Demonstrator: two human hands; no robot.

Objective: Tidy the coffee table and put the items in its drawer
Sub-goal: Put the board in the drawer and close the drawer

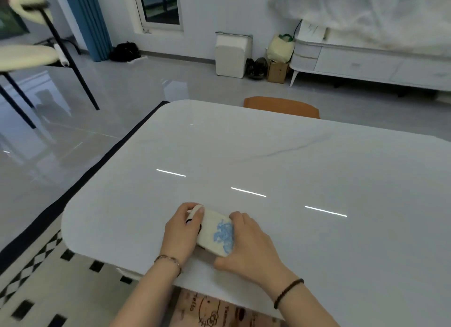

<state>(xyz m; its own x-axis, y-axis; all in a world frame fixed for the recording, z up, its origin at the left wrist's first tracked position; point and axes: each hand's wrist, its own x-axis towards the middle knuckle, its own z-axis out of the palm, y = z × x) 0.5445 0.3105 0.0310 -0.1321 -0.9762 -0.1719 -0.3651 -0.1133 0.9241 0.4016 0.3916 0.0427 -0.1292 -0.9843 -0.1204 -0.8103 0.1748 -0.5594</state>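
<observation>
Head view: left hand (181,231) and right hand (246,243) grip a white pouch (217,231) with blue print, fingers (235,215) curled round its ends, at the near edge of the bench (317,168). Gathering step; next, likely lift it toward the drawer, unseen here.

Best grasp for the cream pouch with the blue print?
Probably across its narrow width, from above: the pouch lies low on the table near its front edge, long axis pointing away. The left hand and right hand grip its two long sides, so both are reachable.
</observation>
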